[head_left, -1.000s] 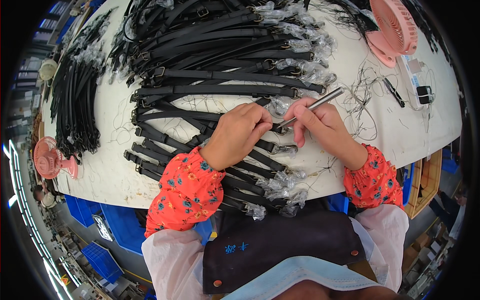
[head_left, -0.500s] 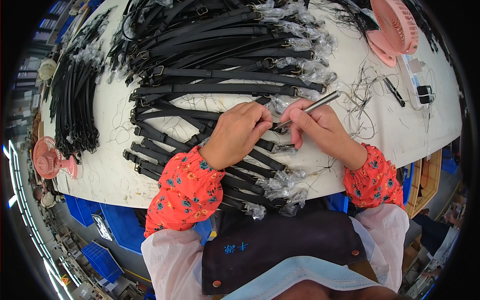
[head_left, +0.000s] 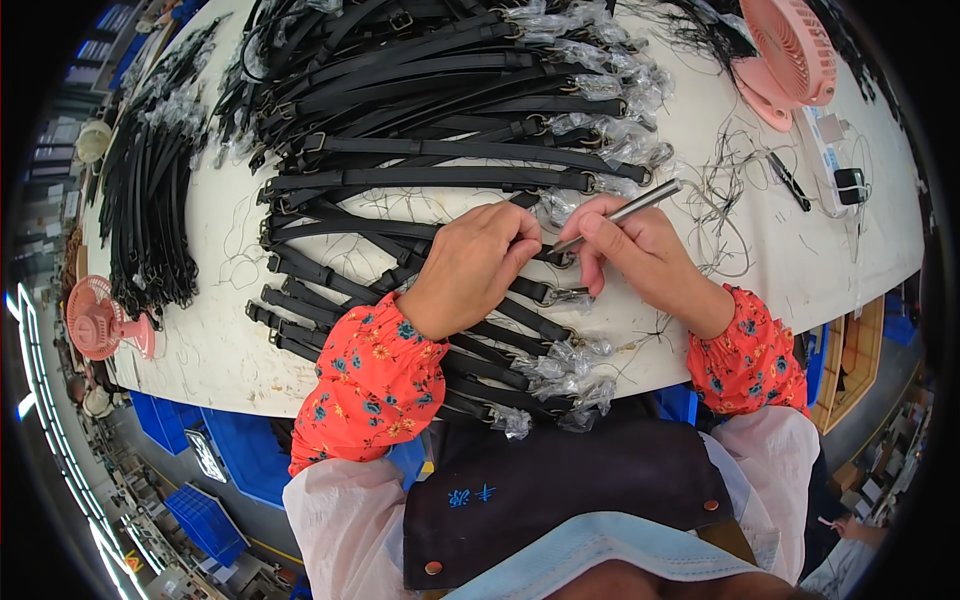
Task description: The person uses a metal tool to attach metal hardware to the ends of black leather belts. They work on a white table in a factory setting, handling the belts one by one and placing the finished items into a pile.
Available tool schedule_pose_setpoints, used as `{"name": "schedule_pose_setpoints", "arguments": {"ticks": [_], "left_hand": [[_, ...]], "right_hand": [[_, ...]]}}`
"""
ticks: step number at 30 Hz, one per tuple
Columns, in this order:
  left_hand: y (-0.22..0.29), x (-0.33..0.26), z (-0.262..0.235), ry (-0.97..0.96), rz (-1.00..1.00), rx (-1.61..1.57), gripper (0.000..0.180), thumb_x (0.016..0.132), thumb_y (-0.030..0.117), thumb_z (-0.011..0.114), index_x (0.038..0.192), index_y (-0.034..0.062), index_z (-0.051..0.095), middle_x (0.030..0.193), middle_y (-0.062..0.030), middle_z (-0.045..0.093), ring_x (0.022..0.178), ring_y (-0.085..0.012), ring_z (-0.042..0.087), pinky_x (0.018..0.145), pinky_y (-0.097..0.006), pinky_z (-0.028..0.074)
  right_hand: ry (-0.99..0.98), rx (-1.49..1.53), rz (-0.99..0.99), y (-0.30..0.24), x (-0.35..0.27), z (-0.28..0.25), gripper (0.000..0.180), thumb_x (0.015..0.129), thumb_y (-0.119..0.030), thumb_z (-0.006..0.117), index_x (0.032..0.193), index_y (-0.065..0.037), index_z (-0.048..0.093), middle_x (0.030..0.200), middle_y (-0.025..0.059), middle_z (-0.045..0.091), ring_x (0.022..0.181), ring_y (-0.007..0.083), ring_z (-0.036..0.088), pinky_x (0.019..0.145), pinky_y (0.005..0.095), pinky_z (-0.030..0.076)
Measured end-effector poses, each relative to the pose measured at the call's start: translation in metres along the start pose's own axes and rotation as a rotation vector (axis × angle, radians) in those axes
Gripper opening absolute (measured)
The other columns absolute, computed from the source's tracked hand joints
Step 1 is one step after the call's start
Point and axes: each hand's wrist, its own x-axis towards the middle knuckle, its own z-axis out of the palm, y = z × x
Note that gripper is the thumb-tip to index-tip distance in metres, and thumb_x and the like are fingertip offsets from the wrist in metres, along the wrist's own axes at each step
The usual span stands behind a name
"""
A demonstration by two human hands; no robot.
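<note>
A black strap lies at table centre, pinned under the left hand, palm down, fingers curled. The right hand, at its 3 o'clock, pinches a slim metal tool pointing toward 2 o'clock.

The black straps look like smooth, faintly glossy leather with metal buckles, their ends wrapped in crinkled clear plastic. The tool is bright metal. The worktop is matt white; the fan is pink plastic.
</note>
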Motion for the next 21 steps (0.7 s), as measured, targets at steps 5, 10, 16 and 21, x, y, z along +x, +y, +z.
{"name": "schedule_pose_setpoints", "arguments": {"ticks": [5, 10, 16, 21], "left_hand": [[0.0017, 0.0006, 0.0000, 0.006, -0.020, -0.011, 0.006, 0.095, 0.006, 0.065, 0.097, 0.0032, 0.059, 0.084, -0.0110, 0.061, 0.077, -0.0298, 0.061, 0.070, -0.038, 0.048], [0.0028, 0.0009, -0.0005, 0.012, -0.031, -0.012, 0.007, 0.096, 0.007, 0.064, 0.097, 0.0030, 0.059, 0.083, -0.0107, 0.061, 0.075, -0.0288, 0.062, 0.069, -0.037, 0.048], [0.0025, 0.0002, -0.0006, 0.017, -0.042, -0.024, 0.006, 0.097, 0.005, 0.063, 0.099, 0.0022, 0.058, 0.086, -0.0108, 0.064, 0.076, -0.0265, 0.064, 0.070, -0.035, 0.050], [0.0045, 0.0008, -0.0008, 0.081, -0.337, -0.362, 0.003, 0.099, 0.002, 0.060, 0.100, 0.0015, 0.057, 0.097, -0.0102, 0.067, 0.078, -0.0221, 0.066, 0.070, -0.032, 0.051]], "right_hand": [[0.031, 0.003, -0.033, 0.0041, 0.0005, -0.0001, 0.037, 0.110, -0.032, 0.051, 0.104, 0.001, 0.065, 0.071, 0.0028, 0.064, 0.061, 0.0095, 0.062, 0.059, 0.0242, 0.050], [0.037, -0.017, -0.057, 0.0055, 0.0014, -0.0007, 0.037, 0.110, -0.031, 0.051, 0.103, 0.002, 0.066, 0.072, 0.0033, 0.065, 0.061, 0.0095, 0.062, 0.060, 0.0244, 0.050], [0.039, 0.016, -0.035, 0.0024, 0.0010, 0.0001, 0.039, 0.110, -0.031, 0.051, 0.100, 0.003, 0.066, 0.076, 0.0044, 0.066, 0.061, 0.0099, 0.062, 0.060, 0.0246, 0.051], [0.058, -0.006, -0.044, 0.0019, 0.0007, -0.0002, 0.041, 0.110, -0.030, 0.050, 0.096, 0.004, 0.067, 0.081, 0.0058, 0.066, 0.061, 0.0105, 0.063, 0.061, 0.0249, 0.051]]}}
